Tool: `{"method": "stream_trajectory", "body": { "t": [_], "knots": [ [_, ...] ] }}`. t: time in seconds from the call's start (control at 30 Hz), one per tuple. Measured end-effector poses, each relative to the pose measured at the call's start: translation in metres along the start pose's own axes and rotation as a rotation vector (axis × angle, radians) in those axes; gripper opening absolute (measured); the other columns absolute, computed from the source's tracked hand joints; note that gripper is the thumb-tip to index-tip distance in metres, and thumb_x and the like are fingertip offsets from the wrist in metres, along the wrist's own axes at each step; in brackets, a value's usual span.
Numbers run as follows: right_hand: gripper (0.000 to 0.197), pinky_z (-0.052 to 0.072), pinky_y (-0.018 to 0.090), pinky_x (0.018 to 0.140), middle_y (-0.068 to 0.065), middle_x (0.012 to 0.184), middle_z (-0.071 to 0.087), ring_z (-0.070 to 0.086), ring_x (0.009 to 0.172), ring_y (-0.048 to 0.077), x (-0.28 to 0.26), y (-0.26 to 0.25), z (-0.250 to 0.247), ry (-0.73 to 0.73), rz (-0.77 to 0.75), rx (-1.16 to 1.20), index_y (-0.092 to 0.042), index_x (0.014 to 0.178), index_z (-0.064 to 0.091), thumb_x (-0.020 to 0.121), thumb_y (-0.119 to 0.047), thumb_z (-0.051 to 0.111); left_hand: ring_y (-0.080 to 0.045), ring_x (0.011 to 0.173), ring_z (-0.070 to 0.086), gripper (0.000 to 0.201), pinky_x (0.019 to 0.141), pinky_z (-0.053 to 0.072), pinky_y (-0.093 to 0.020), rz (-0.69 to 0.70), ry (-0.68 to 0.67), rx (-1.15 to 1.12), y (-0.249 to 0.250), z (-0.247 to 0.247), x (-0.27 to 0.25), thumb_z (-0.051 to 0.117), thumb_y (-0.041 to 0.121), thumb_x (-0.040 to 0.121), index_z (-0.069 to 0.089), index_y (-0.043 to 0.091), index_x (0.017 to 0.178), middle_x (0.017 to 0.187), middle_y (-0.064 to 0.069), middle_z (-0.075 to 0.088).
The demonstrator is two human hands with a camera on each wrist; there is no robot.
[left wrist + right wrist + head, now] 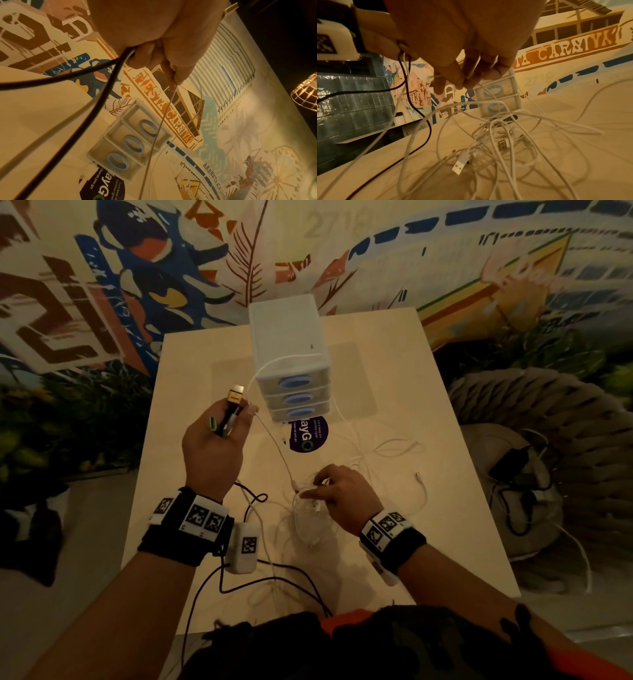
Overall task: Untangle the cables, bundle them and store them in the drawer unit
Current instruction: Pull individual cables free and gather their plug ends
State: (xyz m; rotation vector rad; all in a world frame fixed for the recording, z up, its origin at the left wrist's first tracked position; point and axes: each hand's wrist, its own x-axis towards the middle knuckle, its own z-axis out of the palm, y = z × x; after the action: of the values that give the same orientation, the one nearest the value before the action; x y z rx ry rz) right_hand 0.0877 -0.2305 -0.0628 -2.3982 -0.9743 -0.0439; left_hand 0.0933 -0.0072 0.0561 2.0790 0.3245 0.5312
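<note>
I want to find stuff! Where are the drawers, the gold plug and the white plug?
drawers [294, 398] head view, middle drawer's blue handle
gold plug [235, 394] head view, its gold body
white plug [459, 165] right wrist view, its flat end

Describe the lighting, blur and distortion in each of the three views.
Head view: dim, warm light, edges bowed by the wide lens, drawer unit readable. Left wrist view: yellow cast, left hand and black cable close and soft. Right wrist view: right hand dark and shadowed, white cables sharper, the nearest ones smeared.
</note>
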Motion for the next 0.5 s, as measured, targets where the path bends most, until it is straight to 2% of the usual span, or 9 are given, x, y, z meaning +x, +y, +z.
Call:
{"method": "stream_trajectory", "body": {
  "t": [0.07, 0.13, 0.23, 0.3, 0.33, 0.4, 0.47, 0.5],
  "knots": [
    [0.038, 0.053, 0.042, 0.069, 0.006, 0.101, 0.068, 0.063, 0.085, 0.030, -0.004, 0.004, 0.004, -0.019, 0.015, 0.015, -0.032, 0.093, 0.082, 0.076, 0.002, 0.076, -0.003, 0.089, 0.066, 0.022, 0.085, 0.049, -0.016, 0.003, 0.046, -0.011, -0.002, -0.002, 0.002, 0.071, 0.028, 0.096, 0.076, 0.009, 0.104, 0.096, -0.001, 0.074],
    [0.042, 0.055, 0.047, 0.071, 0.006, 0.103, 0.068, 0.064, 0.088, 0.032, -0.008, 0.006, 0.010, -0.063, 0.041, 0.028, -0.030, 0.094, 0.082, 0.075, 0.006, 0.071, -0.002, 0.090, 0.067, 0.024, 0.085, 0.049, -0.017, 0.004, 0.062, -0.066, 0.000, -0.004, 0.004, 0.069, 0.028, 0.096, 0.075, 0.006, 0.105, 0.098, -0.004, 0.075],
    [0.060, 0.054, 0.043, 0.086, 0.005, 0.123, 0.060, 0.060, 0.104, 0.030, -0.009, 0.004, 0.009, -0.201, 0.128, 0.043, -0.033, 0.128, 0.068, 0.081, 0.003, 0.058, -0.010, 0.095, 0.069, 0.021, 0.087, 0.051, -0.025, 0.023, 0.029, -0.104, 0.008, -0.006, 0.005, 0.066, 0.030, 0.098, 0.073, 0.010, 0.103, 0.099, -0.002, 0.075],
    [0.065, 0.053, 0.035, 0.091, 0.002, 0.133, 0.052, 0.059, 0.109, 0.021, -0.007, 0.007, 0.000, -0.238, 0.246, 0.158, -0.038, 0.139, 0.056, 0.084, -0.002, 0.054, -0.007, 0.094, 0.068, 0.013, 0.086, 0.050, -0.023, 0.050, 0.002, -0.113, 0.015, -0.009, 0.003, 0.064, 0.023, 0.100, 0.069, 0.012, 0.103, 0.097, 0.004, 0.074],
    [0.063, 0.052, 0.032, 0.089, -0.001, 0.132, 0.050, 0.060, 0.104, 0.015, -0.006, 0.010, -0.007, -0.195, 0.329, 0.245, -0.039, 0.139, 0.054, 0.086, -0.004, 0.054, -0.006, 0.094, 0.067, 0.008, 0.088, 0.050, -0.022, 0.067, -0.005, -0.133, 0.018, -0.011, 0.002, 0.063, 0.019, 0.101, 0.067, 0.013, 0.103, 0.097, 0.008, 0.073],
    [0.050, 0.053, 0.030, 0.082, -0.004, 0.121, 0.052, 0.062, 0.086, 0.009, -0.006, 0.026, -0.021, 0.030, 0.503, 0.362, -0.036, 0.131, 0.059, 0.090, -0.008, 0.055, -0.012, 0.098, 0.068, 0.007, 0.092, 0.051, -0.027, 0.112, -0.014, -0.178, 0.021, -0.018, 0.002, 0.060, 0.015, 0.102, 0.062, 0.021, 0.104, 0.098, 0.009, 0.070],
    [0.031, 0.053, 0.035, 0.080, -0.002, 0.113, 0.055, 0.063, 0.082, 0.014, -0.008, 0.050, -0.036, 0.200, 0.712, 0.327, -0.030, 0.121, 0.062, 0.094, -0.017, 0.056, -0.016, 0.100, 0.068, 0.014, 0.096, 0.052, -0.031, 0.149, -0.018, -0.184, 0.025, -0.025, 0.004, 0.058, 0.013, 0.102, 0.058, 0.027, 0.104, 0.100, 0.010, 0.067],
    [0.022, 0.052, 0.035, 0.081, 0.001, 0.111, 0.058, 0.064, 0.086, 0.020, -0.010, 0.064, -0.043, 0.184, 0.821, 0.279, -0.026, 0.117, 0.062, 0.097, -0.024, 0.056, -0.017, 0.101, 0.068, 0.013, 0.096, 0.053, -0.032, 0.160, -0.025, -0.189, 0.028, -0.029, 0.004, 0.058, 0.014, 0.103, 0.057, 0.027, 0.104, 0.101, 0.008, 0.066]
  ]
}}
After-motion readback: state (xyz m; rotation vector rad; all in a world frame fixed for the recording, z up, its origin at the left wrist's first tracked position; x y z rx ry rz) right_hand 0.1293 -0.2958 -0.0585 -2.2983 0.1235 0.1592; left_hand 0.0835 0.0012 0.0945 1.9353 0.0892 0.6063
